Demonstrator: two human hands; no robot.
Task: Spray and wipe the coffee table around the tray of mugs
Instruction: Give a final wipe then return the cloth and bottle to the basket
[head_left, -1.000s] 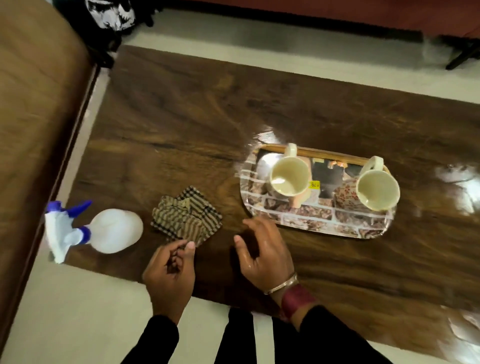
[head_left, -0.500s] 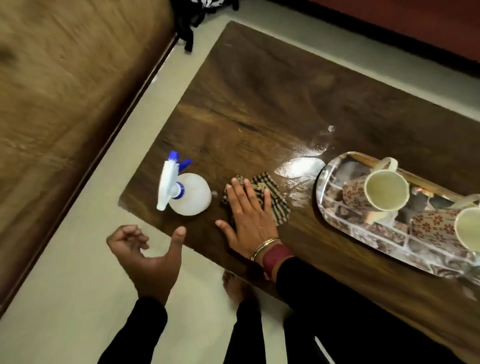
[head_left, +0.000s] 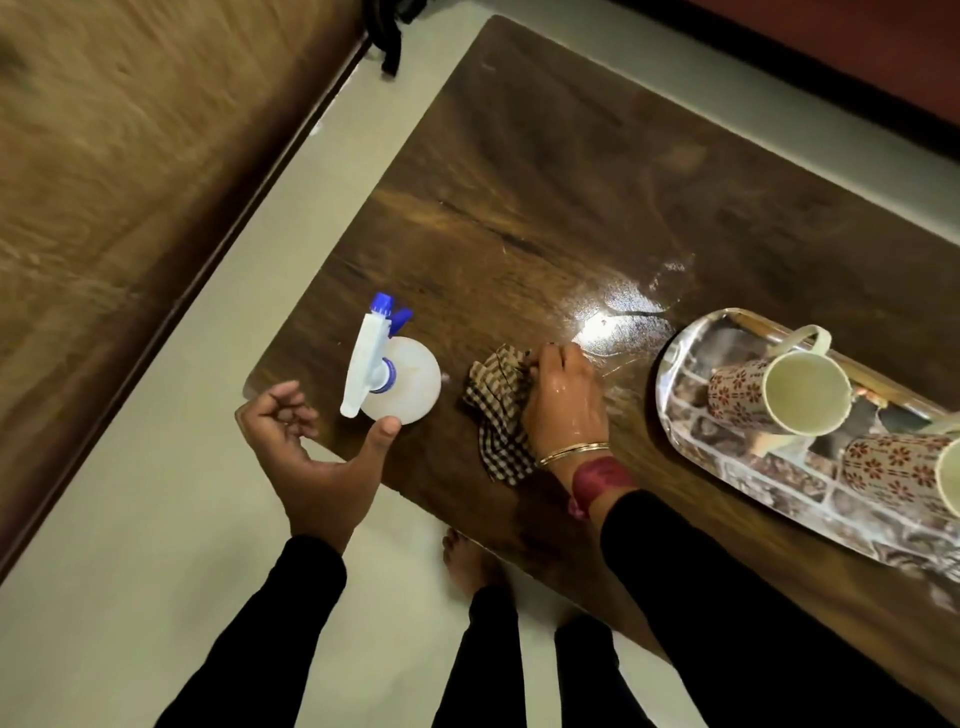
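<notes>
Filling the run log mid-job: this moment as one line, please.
right hand: grips cloth on coffee table | left hand: open, near spray bottle | wet patch: beside tray of mugs

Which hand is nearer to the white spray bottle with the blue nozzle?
Left. The left hand hovers just beside the white plastic spray bottle, thumb near its body; the right hand is farther off, gripping the brown checked cloth.

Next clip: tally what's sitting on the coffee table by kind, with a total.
spray bottle: 1
checked cloth: 1
tray: 1
mugs: 2, both on the tray, one cut off by the frame edge
Total: 5
</notes>
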